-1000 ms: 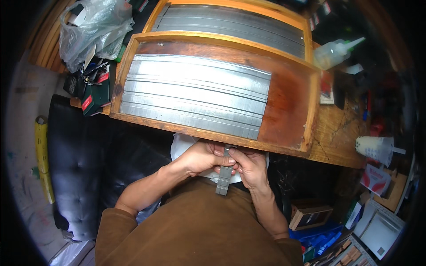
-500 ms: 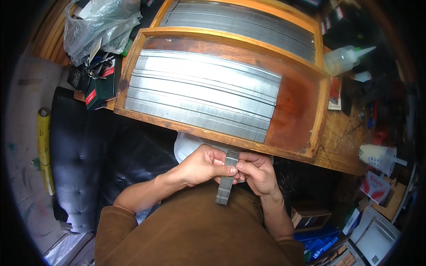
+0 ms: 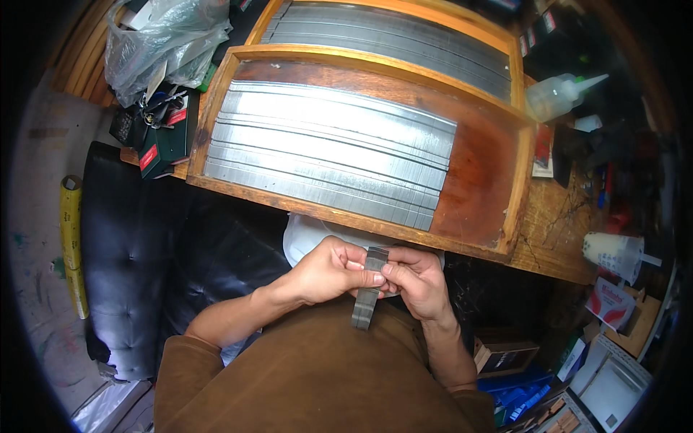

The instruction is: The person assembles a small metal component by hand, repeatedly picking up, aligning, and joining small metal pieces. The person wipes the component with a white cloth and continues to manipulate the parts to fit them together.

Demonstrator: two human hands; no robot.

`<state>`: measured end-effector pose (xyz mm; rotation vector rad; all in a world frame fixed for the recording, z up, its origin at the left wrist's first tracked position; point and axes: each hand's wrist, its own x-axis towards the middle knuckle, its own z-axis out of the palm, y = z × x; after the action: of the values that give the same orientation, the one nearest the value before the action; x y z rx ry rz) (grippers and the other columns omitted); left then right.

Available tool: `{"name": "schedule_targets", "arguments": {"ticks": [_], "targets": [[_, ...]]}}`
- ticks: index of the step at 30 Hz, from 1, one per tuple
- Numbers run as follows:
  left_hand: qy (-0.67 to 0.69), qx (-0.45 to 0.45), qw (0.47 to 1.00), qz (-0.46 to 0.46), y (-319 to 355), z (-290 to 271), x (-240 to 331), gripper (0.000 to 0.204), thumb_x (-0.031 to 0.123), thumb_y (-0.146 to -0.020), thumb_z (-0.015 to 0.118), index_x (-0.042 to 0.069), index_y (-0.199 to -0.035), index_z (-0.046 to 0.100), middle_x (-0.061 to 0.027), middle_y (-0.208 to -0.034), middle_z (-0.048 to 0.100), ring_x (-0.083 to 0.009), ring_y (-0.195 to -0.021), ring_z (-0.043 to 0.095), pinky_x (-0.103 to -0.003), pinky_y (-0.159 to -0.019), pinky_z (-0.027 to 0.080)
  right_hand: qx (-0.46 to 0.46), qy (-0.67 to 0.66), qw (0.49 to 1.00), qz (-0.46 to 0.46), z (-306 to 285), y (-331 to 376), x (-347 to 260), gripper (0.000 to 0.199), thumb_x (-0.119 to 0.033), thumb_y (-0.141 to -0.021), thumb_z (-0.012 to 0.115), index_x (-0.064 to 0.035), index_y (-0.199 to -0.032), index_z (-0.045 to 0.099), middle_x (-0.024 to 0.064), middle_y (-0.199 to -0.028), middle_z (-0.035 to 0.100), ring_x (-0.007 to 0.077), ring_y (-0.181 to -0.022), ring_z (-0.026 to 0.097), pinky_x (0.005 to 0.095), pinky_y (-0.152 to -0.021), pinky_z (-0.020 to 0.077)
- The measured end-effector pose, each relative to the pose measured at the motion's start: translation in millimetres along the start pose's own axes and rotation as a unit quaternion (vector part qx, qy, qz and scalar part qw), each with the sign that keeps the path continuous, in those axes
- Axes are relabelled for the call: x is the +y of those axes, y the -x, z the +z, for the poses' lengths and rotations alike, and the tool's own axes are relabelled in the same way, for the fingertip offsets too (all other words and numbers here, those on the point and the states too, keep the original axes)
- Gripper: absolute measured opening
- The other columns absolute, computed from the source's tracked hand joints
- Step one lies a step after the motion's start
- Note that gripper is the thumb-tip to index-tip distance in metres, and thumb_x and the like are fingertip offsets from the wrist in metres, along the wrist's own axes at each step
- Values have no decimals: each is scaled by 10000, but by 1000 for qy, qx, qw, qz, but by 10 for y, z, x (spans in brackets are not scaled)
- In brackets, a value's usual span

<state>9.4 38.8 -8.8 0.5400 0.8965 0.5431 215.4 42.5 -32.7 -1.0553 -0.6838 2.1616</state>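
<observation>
A short stack of thin grey metal plates point(image 3: 364, 309) is held upright between both hands, just above my lap. My left hand point(image 3: 325, 270) is closed on its left side, thumb across the front. Fingers of my right hand point(image 3: 422, 289) pinch the stack's upper right side, the thumb near its top. Beyond the hands lies a wooden tray point(image 3: 484, 180) with long rows of similar shiny metal plates point(image 3: 325, 151) packed on edge; its right end shows bare brown wood. The fingertips behind the stack are hidden.
Behind stands a second wooden tray point(image 3: 517, 72) of grey plates point(image 3: 390, 43). A clear squeeze bottle point(image 3: 552, 99) and a plastic cup point(image 3: 613, 254) are at the right. A plastic bag point(image 3: 166, 50) and keys point(image 3: 160, 108) lie left, above a black padded seat point(image 3: 123, 252).
The stack in my hands has tipped slightly, its top now darker and its lower end a little higher. Both hands keep their grip in nearly the same place.
</observation>
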Motion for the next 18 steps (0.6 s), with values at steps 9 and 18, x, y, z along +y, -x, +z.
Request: {"name": "schedule_targets", "arguments": {"ticks": [9, 18], "targets": [[-324, 91, 873, 352, 108, 43, -186, 242, -91, -812, 682, -55, -1050, 716, -198, -888, 737, -304, -796, 740, -342, -705, 584, 22, 314, 898, -306, 287, 66, -112, 265, 51, -735, 845, -49, -975, 794, 14, -795, 602, 86, -704, 562, 220, -592, 456], [-323, 86, 865, 375, 74, 38, -156, 291, -131, -787, 641, -45, -1055, 718, -188, -877, 737, -317, -786, 737, -354, -688, 586, 28, 340, 877, -340, 336, 69, -177, 239, 25, -712, 870, -50, -926, 795, 16, -784, 603, 88, -691, 572, 226, -574, 460]]}}
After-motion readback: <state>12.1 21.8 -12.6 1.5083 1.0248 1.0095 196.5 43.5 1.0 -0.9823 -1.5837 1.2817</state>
